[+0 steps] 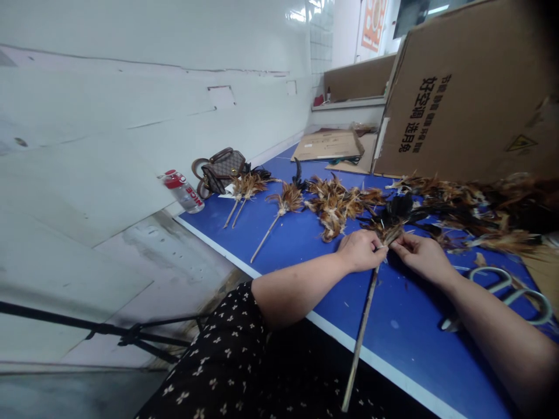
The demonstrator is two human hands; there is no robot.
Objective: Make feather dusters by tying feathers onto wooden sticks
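A long thin stick point(363, 331) slants from the table down past its front edge, with a tuft of dark and brown feathers point(395, 214) at its upper end. My left hand point(360, 250) is closed round the place where feathers and stick meet. From the right, my right hand point(421, 255) pinches the base of the same feathers, its fingertips almost touching the left ones. Brown loose feathers point(334, 203) lie just beyond my left hand. Grey-handled scissors point(502, 285) lie partly under my right forearm.
Finished-looking feathered sticks point(265, 237) lie left on the blue table point(305, 256), near a patterned handbag point(225, 166) and a clear bottle point(186, 195). A feather heap point(480, 203) spreads right, before a large cardboard box point(471, 99). A black tripod leg point(105, 329) stands lower left.
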